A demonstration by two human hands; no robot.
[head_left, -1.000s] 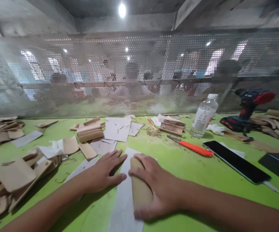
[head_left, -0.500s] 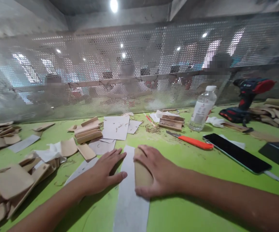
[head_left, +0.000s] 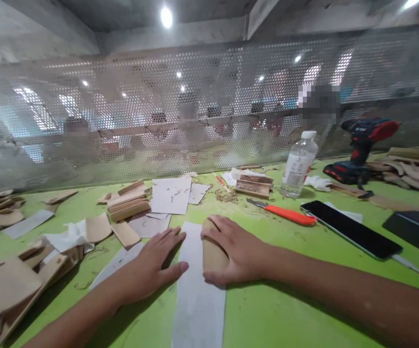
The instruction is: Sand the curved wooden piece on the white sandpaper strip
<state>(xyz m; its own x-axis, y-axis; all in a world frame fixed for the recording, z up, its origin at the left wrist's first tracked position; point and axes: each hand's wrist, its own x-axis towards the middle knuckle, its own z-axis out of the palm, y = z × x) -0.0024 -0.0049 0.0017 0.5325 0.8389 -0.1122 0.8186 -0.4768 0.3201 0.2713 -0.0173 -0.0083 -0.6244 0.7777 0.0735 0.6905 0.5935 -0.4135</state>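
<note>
My right hand (head_left: 236,249) grips a tan, slightly curved wooden piece (head_left: 214,253) from above, thumb on the near end and fingers over the far end. The piece lies on a long pale grey strip (head_left: 198,309), which looks like sandpaper or paper, flat on the green table. My left hand (head_left: 154,263) is open and palm down, left of the strip, with its thumb tip at the strip's left edge and its fingers spread. Another pale sheet (head_left: 117,263) lies partly under my left forearm. The underside of the held piece is hidden.
Tan wooden pieces lie piled at left (head_left: 9,278). Pale sheets (head_left: 171,195) and an orange-handled knife (head_left: 291,215) lie ahead. A phone (head_left: 350,229) with a cable, a bottle (head_left: 298,169) and a cordless drill (head_left: 365,150) are at right. A perforated screen (head_left: 140,150) stands behind.
My right hand has slid the wooden piece slightly away from me along the strip. My left hand stays almost in place. The camera view has shifted a little.
</note>
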